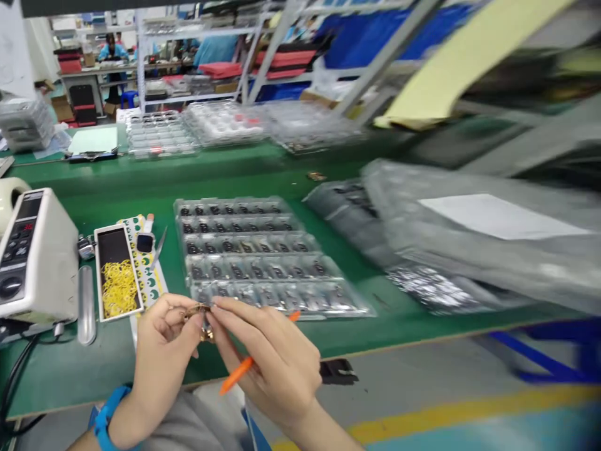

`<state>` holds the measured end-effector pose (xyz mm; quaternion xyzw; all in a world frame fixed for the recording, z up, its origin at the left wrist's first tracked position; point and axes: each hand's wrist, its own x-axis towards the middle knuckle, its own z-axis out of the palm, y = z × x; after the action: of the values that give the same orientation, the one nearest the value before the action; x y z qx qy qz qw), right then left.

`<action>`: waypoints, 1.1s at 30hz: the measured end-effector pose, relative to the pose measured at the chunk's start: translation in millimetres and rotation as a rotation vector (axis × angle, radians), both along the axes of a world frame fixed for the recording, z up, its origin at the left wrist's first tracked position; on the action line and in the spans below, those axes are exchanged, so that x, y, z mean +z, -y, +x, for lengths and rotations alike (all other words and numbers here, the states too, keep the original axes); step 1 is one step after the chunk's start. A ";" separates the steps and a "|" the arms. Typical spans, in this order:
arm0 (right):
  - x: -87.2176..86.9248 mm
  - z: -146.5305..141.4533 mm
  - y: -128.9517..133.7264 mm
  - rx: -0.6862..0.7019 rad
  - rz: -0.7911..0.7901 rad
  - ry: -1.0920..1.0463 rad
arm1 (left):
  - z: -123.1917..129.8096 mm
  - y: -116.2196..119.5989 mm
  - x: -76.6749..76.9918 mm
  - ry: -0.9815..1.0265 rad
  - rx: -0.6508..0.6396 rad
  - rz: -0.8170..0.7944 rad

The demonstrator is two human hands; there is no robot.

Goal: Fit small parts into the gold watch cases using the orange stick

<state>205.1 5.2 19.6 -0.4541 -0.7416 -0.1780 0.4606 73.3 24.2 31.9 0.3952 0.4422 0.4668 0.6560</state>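
My left hand, with a blue band at the wrist, pinches a small gold-coloured metal part near the table's front edge. My right hand meets it there, its thumb and fingertips closed on the same part. An orange tool like a pen passes through the right hand, both ends showing. The part is too small to make out fully. Just beyond the hands lies a clear plastic tray with rows of small dark parts.
On the left stand a white device with a red display and a white box of yellow pieces. Grey plastic bags lie at right. More clear trays stand at the back. A person is far off.
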 end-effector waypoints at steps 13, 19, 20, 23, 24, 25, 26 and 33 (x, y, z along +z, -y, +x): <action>7.2 55.1 27.4 -0.248 0.235 0.172 | 56.1 11.6 1.8 -0.004 -0.139 0.082; 9.3 64.8 24.8 -0.151 0.154 0.032 | 64.3 15.7 2.0 -0.071 -0.157 0.220; 8.5 65.8 24.1 -0.135 0.159 0.032 | 64.3 15.8 3.0 -0.079 -0.154 0.253; 6.4 68.6 25.2 -0.136 0.163 0.061 | 63.7 16.5 4.2 -0.126 -0.163 0.320; 6.2 69.6 26.7 -0.143 0.167 0.069 | 63.6 17.1 4.0 -0.148 -0.172 0.335; 6.6 70.8 28.7 -0.150 0.172 0.075 | 63.7 17.9 3.4 -0.168 -0.180 0.352; 7.3 72.3 31.1 -0.159 0.177 0.082 | 63.8 18.9 2.6 -0.185 -0.191 0.371; 20.1 82.1 51.5 -0.152 0.206 0.196 | 66.1 30.2 -0.9 -0.234 -0.253 0.498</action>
<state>287.2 -46.2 39.7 -0.4397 -0.7243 -0.3310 0.4153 139.5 -5.9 30.9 0.6470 0.3340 0.4268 0.5363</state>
